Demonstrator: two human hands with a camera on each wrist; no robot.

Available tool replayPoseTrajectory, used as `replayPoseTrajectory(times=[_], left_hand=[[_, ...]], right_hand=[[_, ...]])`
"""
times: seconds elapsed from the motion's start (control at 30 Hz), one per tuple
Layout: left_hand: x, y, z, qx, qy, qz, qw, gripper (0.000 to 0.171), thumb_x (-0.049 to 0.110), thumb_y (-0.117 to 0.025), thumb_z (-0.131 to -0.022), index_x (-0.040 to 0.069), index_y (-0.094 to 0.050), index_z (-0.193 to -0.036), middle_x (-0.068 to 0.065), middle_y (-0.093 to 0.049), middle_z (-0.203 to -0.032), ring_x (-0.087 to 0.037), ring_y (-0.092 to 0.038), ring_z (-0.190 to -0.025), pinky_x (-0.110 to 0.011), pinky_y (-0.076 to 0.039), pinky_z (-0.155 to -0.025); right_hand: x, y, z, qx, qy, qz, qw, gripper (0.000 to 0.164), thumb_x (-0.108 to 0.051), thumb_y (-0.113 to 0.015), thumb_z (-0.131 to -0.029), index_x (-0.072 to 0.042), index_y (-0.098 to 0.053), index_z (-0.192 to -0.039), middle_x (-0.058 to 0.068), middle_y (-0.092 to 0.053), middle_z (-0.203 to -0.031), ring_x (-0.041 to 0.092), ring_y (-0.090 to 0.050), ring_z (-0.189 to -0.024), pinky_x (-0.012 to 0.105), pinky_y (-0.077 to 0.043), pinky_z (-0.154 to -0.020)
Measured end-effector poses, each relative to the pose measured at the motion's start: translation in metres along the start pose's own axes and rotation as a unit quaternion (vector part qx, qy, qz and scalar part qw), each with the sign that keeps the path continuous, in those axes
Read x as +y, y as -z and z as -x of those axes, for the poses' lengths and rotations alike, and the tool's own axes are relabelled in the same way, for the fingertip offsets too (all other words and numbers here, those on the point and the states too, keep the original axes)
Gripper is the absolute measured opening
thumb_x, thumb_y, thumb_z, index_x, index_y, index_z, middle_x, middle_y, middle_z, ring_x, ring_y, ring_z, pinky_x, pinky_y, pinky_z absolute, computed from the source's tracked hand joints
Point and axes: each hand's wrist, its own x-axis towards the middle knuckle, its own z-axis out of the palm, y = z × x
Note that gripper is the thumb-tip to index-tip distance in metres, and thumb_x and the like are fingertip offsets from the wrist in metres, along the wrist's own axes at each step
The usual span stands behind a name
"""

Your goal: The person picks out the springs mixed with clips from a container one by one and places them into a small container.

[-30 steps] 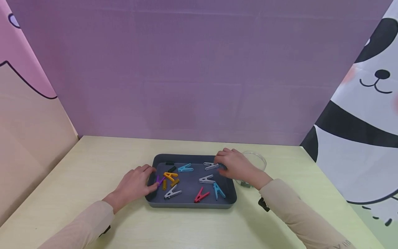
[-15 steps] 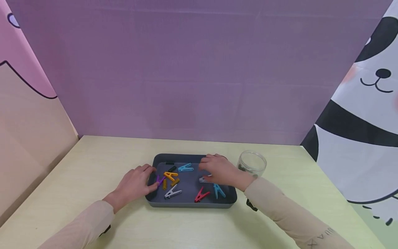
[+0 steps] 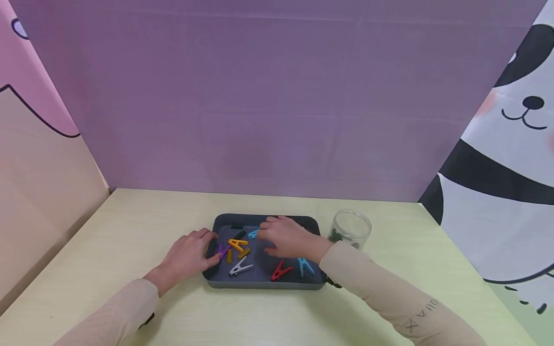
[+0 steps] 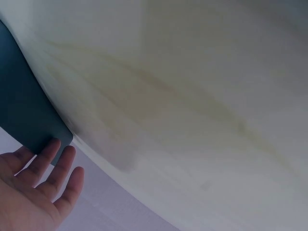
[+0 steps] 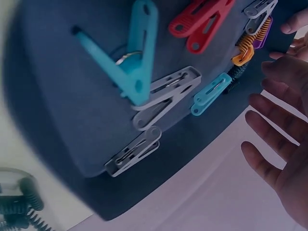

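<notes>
my right hand (image 3: pixel 283 236) has moved left over the tray (image 3: pixel 266 285), fingers loose, holding nothing; my left hand (image 3: pixel 186 253) rests relaxed at the tray's left rim. i'm likely reaching for the dark springs (image 3: pixel 240 235) in its back-left part, which calls for a pinch.

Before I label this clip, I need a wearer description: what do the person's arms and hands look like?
The left sleeve and the right sleeve are beige and wrist-length. Dark letter-like markings run along the right sleeve. A small black piece shows beneath each sleeve's end. The left hand and right hand are ungloved.
</notes>
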Motion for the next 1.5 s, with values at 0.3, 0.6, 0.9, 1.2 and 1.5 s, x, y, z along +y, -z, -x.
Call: replayPoseTrajectory(times=[0.3,0.6,0.9,1.2,1.5], left_hand=[[-0.001,-0.001,-0.001,0.003,-0.006,0.001,1.0,0.048,0.045,-0.065,-0.076,0.011,-0.061,-0.109,-0.006,-0.061,-0.106,-0.022,-0.059,-0.091,-0.039,-0.051,-0.079],[-0.001,0.0,-0.001,0.001,-0.003,-0.001,1.0,0.048,0.045,-0.065,-0.077,0.01,-0.061,-0.109,-0.006,-0.061,-0.107,-0.023,-0.059,-0.093,-0.039,-0.051,-0.078],[0.0,0.001,-0.001,0.001,-0.004,-0.001,1.0,0.048,0.044,-0.065,-0.076,0.01,-0.061,-0.109,-0.007,-0.061,-0.105,-0.022,-0.059,-0.091,-0.039,-0.051,-0.079],[-0.001,-0.001,-0.001,0.004,-0.006,0.0,1.0,0.049,0.045,-0.065,-0.076,0.009,-0.061,-0.109,-0.007,-0.061,-0.106,-0.022,-0.059,-0.092,-0.039,-0.052,-0.079],[-0.001,-0.001,-0.001,0.005,-0.01,-0.001,0.9999,0.048,0.045,-0.065,-0.076,0.009,-0.06,-0.109,-0.007,-0.06,-0.107,-0.022,-0.059,-0.092,-0.039,-0.052,-0.079]], right_hand=[[-0.002,-0.002,-0.018,-0.009,0.009,-0.02,1.0,0.027,-0.031,-0.068,-0.081,-0.02,-0.064,-0.104,-0.006,-0.062,-0.099,0.013,-0.054,-0.093,0.034,-0.048,-0.084],[-0.005,-0.014,-0.03,-0.04,0.003,-0.031,0.999,0.026,-0.031,-0.067,-0.081,-0.022,-0.063,-0.105,-0.007,-0.063,-0.105,0.013,-0.053,-0.096,0.036,-0.048,-0.087],[-0.007,-0.022,-0.038,-0.067,-0.007,-0.034,0.997,0.025,-0.031,-0.067,-0.081,-0.024,-0.063,-0.106,-0.009,-0.063,-0.104,0.011,-0.053,-0.095,0.032,-0.048,-0.082],[-0.01,-0.029,-0.043,-0.097,-0.021,-0.025,0.995,0.029,-0.034,-0.066,-0.082,-0.027,-0.063,-0.11,-0.01,-0.063,-0.108,0.011,-0.053,-0.098,0.033,-0.047,-0.087],[-0.013,-0.03,-0.047,-0.109,-0.018,-0.008,0.994,0.023,-0.034,-0.067,-0.081,-0.029,-0.064,-0.103,-0.012,-0.063,-0.1,0.009,-0.052,-0.093,0.029,-0.047,-0.08]])
